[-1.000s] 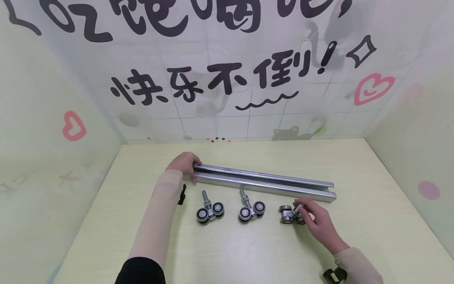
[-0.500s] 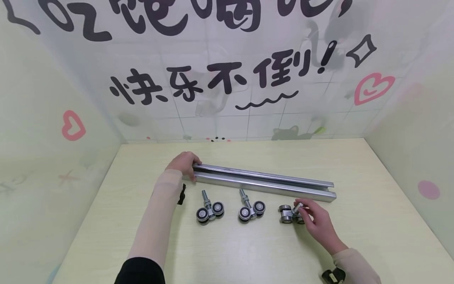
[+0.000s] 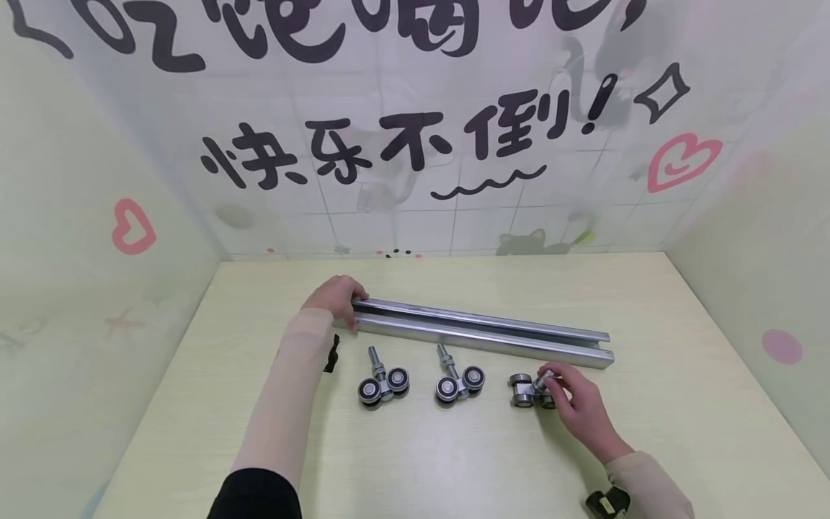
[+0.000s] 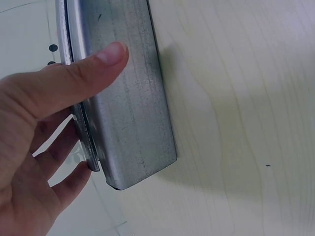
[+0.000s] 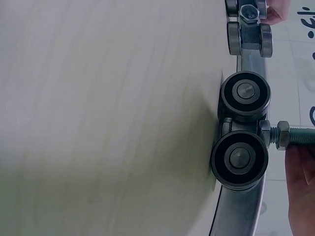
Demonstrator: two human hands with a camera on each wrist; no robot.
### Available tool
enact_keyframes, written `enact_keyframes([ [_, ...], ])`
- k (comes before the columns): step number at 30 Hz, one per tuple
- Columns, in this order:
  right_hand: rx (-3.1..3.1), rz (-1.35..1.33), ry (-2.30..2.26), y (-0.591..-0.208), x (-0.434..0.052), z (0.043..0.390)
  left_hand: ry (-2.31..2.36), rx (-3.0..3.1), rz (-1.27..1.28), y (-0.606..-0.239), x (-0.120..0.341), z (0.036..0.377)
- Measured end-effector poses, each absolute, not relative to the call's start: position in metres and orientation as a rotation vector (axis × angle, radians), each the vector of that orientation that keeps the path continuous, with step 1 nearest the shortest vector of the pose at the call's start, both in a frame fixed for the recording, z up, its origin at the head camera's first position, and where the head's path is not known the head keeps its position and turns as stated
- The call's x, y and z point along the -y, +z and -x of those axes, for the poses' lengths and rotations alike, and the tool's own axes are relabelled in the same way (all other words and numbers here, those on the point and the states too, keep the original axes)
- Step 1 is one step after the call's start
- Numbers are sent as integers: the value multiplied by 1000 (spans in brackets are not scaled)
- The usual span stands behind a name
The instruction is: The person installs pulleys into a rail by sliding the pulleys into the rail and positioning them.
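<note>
Barely anything's moved: your left hand (image 3: 333, 295) still grips the rail (image 3: 480, 333), right hand (image 3: 573, 404) still pinches the roller (image 3: 528, 390) bolt. Loose pinch, it'll roll.

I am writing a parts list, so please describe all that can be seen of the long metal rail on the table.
The metal rail is a long, silvery channel of dull, faintly scratched steel with a slot along its length. It lies flat on the pale wooden table, running left to right behind three wheeled rollers. The left hand holds its left end, thumb pressed on the flat face. Its right end lies free, close to the right hand.
</note>
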State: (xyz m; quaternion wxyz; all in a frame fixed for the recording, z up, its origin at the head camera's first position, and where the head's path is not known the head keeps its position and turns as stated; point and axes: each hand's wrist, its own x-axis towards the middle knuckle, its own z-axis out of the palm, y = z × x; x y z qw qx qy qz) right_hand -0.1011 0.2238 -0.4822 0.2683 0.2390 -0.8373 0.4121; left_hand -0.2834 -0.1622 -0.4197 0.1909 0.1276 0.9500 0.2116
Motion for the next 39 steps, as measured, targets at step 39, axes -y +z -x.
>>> enact_keyframes([
  [39, 2269, -418, 1032, -475, -252, 93, 556, -2680, -387, -426, 162, 289],
])
